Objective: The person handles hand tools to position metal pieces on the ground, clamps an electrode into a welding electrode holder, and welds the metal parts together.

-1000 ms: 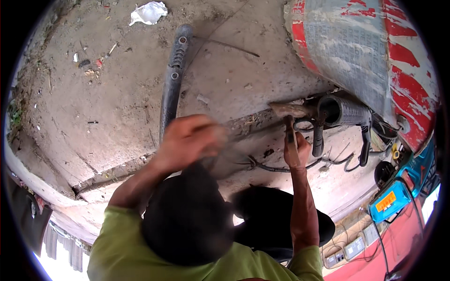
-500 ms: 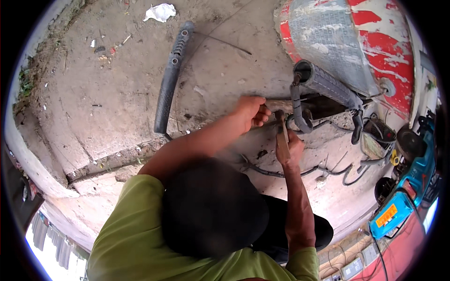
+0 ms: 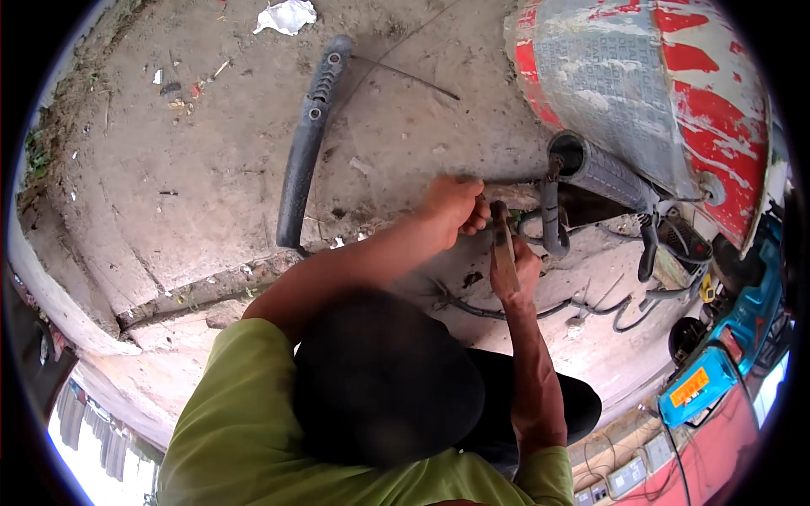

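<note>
My right hand (image 3: pixel 519 271) is closed round the wooden handle of a hammer (image 3: pixel 504 257). The hammer's dark head (image 3: pixel 499 211) is at the far end, close to the fingers of my left hand (image 3: pixel 460 207). Those fingers are curled and pressed together; what they hold, if anything, is too small or hidden to name. Just beyond the hammer lies a long brown piece (image 3: pixel 516 196), partly covered by a dark bent tube (image 3: pixel 551 215). A thick dark grey hollow tube (image 3: pixel 603 173) stretches to the right behind it.
A worn red and grey drum (image 3: pixel 607 76) lies at the far right. Left of my hands is a dark curved bar (image 3: pixel 302 169) with bolts. A black cable (image 3: pixel 477 310) runs over the ground. Blue equipment (image 3: pixel 699 388) stands at the right; white scrap (image 3: pixel 287 17) lies far off.
The hammer has shifted slightly left, nearer my left hand. The drum and the thick grey tube appear a little further right and lower. My left hand has barely moved.
</note>
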Motion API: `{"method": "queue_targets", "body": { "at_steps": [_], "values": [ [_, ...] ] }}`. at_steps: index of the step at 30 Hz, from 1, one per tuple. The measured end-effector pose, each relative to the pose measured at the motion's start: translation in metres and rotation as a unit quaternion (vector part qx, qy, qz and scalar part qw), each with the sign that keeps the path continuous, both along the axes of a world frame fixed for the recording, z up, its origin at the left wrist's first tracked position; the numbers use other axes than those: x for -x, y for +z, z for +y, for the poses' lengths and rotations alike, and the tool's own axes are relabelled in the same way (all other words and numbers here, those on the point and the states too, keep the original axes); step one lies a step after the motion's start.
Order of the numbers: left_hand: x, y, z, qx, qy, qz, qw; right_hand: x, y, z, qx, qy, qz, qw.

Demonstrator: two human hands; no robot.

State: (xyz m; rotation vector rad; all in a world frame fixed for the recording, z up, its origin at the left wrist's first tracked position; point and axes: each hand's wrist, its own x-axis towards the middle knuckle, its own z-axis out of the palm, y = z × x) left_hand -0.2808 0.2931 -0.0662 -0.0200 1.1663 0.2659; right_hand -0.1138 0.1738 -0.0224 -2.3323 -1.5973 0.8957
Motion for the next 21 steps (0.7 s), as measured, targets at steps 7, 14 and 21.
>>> {"method": "queue_targets", "body": {
  "at_steps": [7, 14, 21],
  "values": [
    [0.001, 0.014, 0.007, 0.041, 0.002, -0.011, 0.999, -0.001, -0.005, 0.002, -0.058, 0.059, 0.018, 0.996],
    [0.004, 0.008, 0.003, 0.085, 0.009, -0.024, 0.996, 0.001, -0.002, -0.001, 0.010, 0.028, 0.014, 0.999],
    [0.042, 0.010, -0.020, -0.227, -0.135, 0.043, 0.964, -0.007, -0.012, -0.005, -0.017, 0.126, -0.090, 0.988]
  ]
}}
